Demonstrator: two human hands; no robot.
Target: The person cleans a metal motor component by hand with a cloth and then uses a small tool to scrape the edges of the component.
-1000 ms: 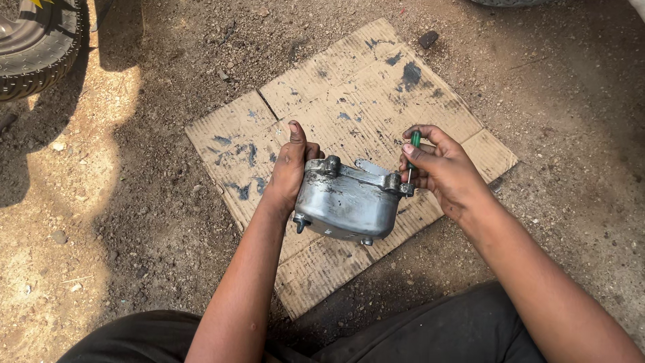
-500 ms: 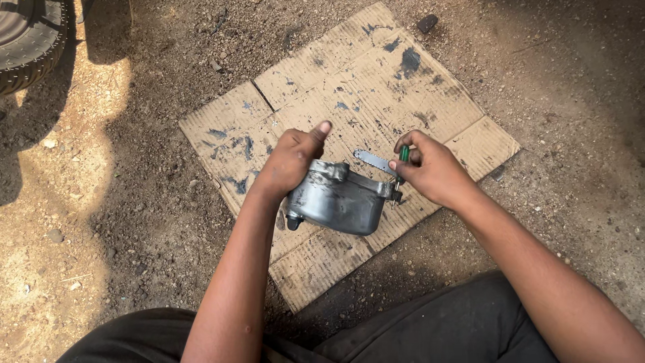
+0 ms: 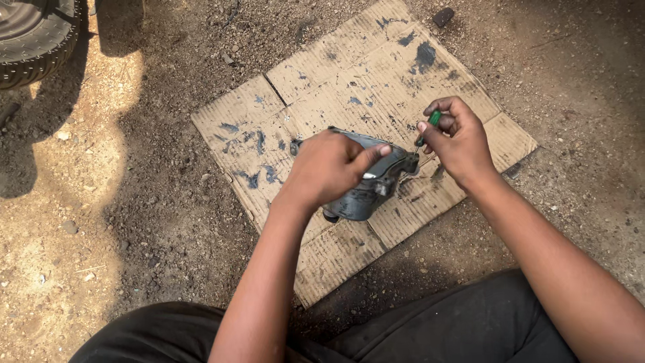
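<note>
Your dark trousers (image 3: 430,329) fill the bottom edge, legs spread, both forearms reaching out over them.

Your left hand (image 3: 329,168) sits on top of the grey metal part (image 3: 373,191), palm down, fingers (image 3: 373,156) wrapped across its upper face and clamped on it, thumb side hidden. The part rests on the cardboard (image 3: 336,74), roughly at its middle, tilted toward your right hand; rounded body, a small lug or port at the lower left end, mostly covered by your hand.

Your right hand (image 3: 460,141) is just right of the part, fingers pinched together on a green-handled tool (image 3: 433,121). Only the green handle shows between thumb and forefinger; the thin shaft runs down-left and its tip meets the part's right end. Exact contact point too small to tell.

The cardboard is a flat corrugated sheet, creased, smeared with dark grease stains, lying on the dirt ground (image 3: 134,222). Ground is half sunlit at left, shaded elsewhere, with small stones scattered.

Far top right, a small dark lump (image 3: 443,16) lies just off the cardboard's corner. Far top left, a tyre (image 3: 33,33) with treaded edge is cut off by the frame, well apart from both hands.
</note>
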